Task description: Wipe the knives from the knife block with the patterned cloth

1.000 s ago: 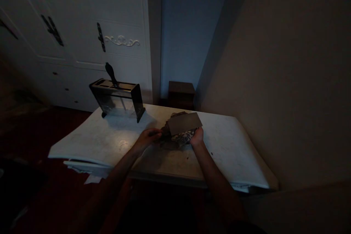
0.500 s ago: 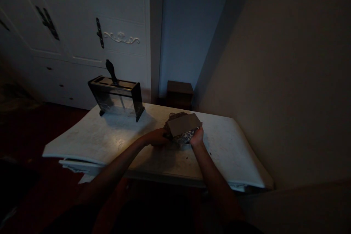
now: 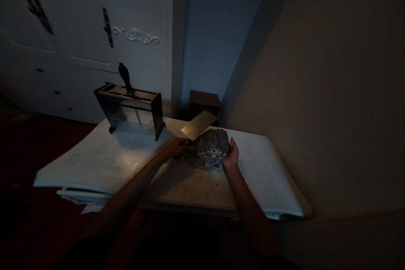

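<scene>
My left hand (image 3: 177,148) is closed round the dark handle of a cleaver (image 3: 199,124). Its broad blade points up and away to the right, catching some light. Against the right side of a bunched, dark patterned cloth (image 3: 212,147), my right hand (image 3: 231,156) grips the fabric, with the thumb raised. The cloth shows a pale pattern on its near face and hangs just over or rests on the table; I cannot tell which. Under it lies something pale that is mostly hidden. Further left stands a knife block (image 3: 129,109) with clear sides, one dark-handled knife (image 3: 125,78) upright in it.
The white-covered table (image 3: 262,168) runs across in front of me, its cover hanging over the edges. Behind it are a white wardrobe (image 3: 136,4) and a small brown box-like piece (image 3: 205,99). A plain wall (image 3: 332,93) closes off the right side. The room is dim.
The cleaver blade, which lay across the cloth, has swung up and left, away from it. More of the patterned cloth shows now. The view has shifted slightly.
</scene>
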The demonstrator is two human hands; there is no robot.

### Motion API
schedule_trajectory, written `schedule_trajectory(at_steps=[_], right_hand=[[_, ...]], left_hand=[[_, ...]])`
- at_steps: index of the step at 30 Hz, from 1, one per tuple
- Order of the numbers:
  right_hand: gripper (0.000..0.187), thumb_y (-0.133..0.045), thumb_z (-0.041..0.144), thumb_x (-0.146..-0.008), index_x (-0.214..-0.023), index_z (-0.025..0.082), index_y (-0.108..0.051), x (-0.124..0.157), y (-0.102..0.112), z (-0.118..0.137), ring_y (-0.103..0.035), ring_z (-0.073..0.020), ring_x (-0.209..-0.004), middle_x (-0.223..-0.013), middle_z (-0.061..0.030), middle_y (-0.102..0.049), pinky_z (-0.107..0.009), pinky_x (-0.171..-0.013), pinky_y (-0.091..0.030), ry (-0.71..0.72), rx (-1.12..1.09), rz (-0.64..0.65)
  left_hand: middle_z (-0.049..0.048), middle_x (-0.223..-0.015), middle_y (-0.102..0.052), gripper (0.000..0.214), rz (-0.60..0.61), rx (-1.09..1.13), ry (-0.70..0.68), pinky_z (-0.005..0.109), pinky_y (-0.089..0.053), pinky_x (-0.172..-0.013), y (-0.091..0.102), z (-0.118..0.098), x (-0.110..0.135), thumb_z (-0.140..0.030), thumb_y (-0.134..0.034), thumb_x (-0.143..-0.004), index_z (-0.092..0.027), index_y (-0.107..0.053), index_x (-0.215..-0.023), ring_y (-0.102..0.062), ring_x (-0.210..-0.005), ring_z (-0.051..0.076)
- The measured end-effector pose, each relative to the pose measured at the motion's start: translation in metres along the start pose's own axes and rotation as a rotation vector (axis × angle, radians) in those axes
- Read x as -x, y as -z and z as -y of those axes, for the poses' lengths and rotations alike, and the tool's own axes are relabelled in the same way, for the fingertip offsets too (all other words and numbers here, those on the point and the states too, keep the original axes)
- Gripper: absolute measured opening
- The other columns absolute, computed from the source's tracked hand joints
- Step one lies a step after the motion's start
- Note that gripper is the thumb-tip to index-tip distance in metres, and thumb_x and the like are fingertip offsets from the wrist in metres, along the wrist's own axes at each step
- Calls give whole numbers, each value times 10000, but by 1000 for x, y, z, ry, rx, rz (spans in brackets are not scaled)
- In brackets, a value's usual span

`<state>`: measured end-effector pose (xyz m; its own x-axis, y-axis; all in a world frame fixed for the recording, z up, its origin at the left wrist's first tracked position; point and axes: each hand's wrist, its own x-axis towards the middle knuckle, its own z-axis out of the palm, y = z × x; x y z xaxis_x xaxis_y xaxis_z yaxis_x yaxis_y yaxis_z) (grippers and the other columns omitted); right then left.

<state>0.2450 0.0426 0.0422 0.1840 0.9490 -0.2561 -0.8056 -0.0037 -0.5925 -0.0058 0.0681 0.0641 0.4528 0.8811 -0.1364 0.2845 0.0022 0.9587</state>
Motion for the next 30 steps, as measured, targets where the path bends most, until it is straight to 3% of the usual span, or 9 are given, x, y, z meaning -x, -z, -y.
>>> schedule_trajectory(at_steps=[4,7,10,12,15,17,20,23,30], right_hand=[[260,-603,296,-838,-1056,174,-675,-1,-1,-2,-707,-180,-880,-971,-33,-753,-333,-847,-569,63,86,-6],[372,-732,248,-736,-1095,184,-659,0,1,-7,-697,-167,-841,-987,-23,-747,-291,-785,-572,217,261,31],[474,-813,248,-656,-1099,191,-657,0,3,-11,-681,-160,-783,-944,-9,-742,-283,-743,-570,311,465,30],[520,-842,225,-604,-1091,186,-665,0,4,-14,-678,-168,-855,-992,-14,-732,-302,-817,-562,339,589,42],[723,-867,137,-504,-1184,208,-630,-2,5,-18,-610,-183,-1124,-1261,-24,-647,-317,-996,-489,415,689,106],[810,-867,105,-477,-1229,230,-592,-2,5,-21,-591,-182,-1149,-1299,-15,-623,-308,-993,-485,421,723,126],[607,-827,155,-553,-1116,220,-609,-4,6,-25,-647,-171,-906,-1042,12,-710,-269,-798,-537,347,769,105],[395,-743,186,-611,-983,211,-611,-6,8,-25,-611,-155,-734,-853,42,-696,-238,-655,-505,340,792,63],[247,-614,130,-656,-889,209,-593,5,3,-12,-536,-135,-742,-781,63,-628,-212,-699,-444,607,863,-12]], left_hand=[[6,-704,-598,442,-147,-118,-92,258,-414,-531,3,3,-12,-552,-701,-681,-157,-629,-865,-549,-595,155],[33,-822,-626,393,-264,-221,-212,294,-448,-714,2,8,-24,-528,-703,-673,-173,-626,-823,-580,-807,208],[38,-847,-630,376,-284,-239,-255,305,-436,-771,-2,16,-30,-539,-680,-698,-190,-616,-823,-571,-840,216],[46,-845,-636,375,-280,-225,-278,310,-431,-773,-6,20,-30,-547,-672,-711,-195,-621,-830,-572,-828,219],[42,-779,-628,352,-268,-191,-286,311,-429,-757,-9,27,-27,-545,-681,-711,-207,-625,-790,-569,-798,224],[33,-730,-610,342,-258,-183,-288,310,-430,-750,-9,30,-25,-544,-686,-708,-212,-619,-752,-564,-775,222],[32,-730,-597,343,-260,-210,-306,313,-426,-741,-9,31,-23,-547,-666,-731,-208,-611,-750,-555,-753,218],[40,-771,-594,332,-285,-248,-314,320,-418,-743,-9,30,-23,-532,-653,-747,-205,-603,-778,-547,-755,220],[73,-868,-618,270,-390,-331,-228,332,-424,-798,-5,33,-24,-482,-638,-788,-219,-589,-817,-569,-849,251]])
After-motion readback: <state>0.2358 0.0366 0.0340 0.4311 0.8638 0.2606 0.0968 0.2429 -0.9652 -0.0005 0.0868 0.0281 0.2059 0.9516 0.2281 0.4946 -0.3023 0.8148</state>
